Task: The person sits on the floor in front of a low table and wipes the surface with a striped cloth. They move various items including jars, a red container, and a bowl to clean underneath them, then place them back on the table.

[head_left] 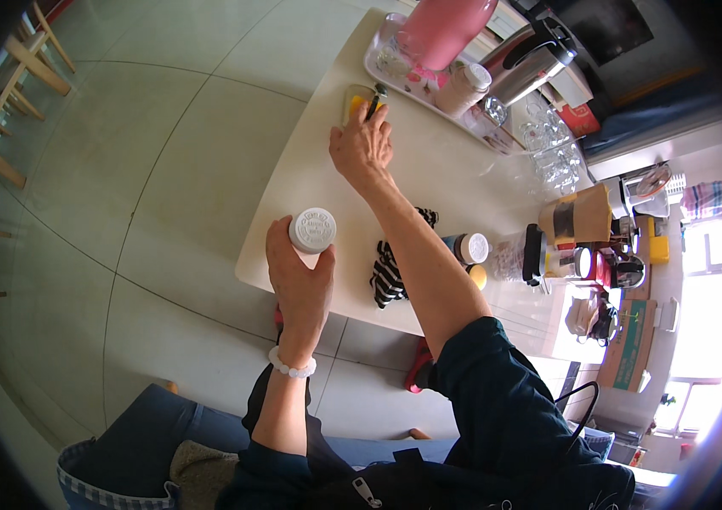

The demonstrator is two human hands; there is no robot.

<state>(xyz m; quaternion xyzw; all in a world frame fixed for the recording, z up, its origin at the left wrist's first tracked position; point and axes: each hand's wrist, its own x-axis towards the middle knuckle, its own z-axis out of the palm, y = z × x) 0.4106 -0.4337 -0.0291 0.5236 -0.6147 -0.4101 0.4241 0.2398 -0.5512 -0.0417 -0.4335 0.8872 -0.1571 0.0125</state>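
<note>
Near the table's left edge, my left hand (300, 276) is wrapped round a bottle with a white ribbed cap (313, 229). The cap is on and faces up; my fingers hide part of the bottle's side. Farther up the table, my right hand (365, 149) reaches out with its fingers bent round the lower end of a small black-handled utensil (373, 105). The utensil's rounded end looks metallic. Beneath it lies a small clear, flat item with a yellow patch (356, 102); its kind is hard to make out.
A patterned tray (501, 144) holds a pink vessel (448, 30), a steel thermos jug (531, 64) and a lidded bottle (464, 89). Several glasses (548, 136) stand beyond. A striped cloth (388, 276) and a white-lidded jar (473, 248) lie by my right forearm.
</note>
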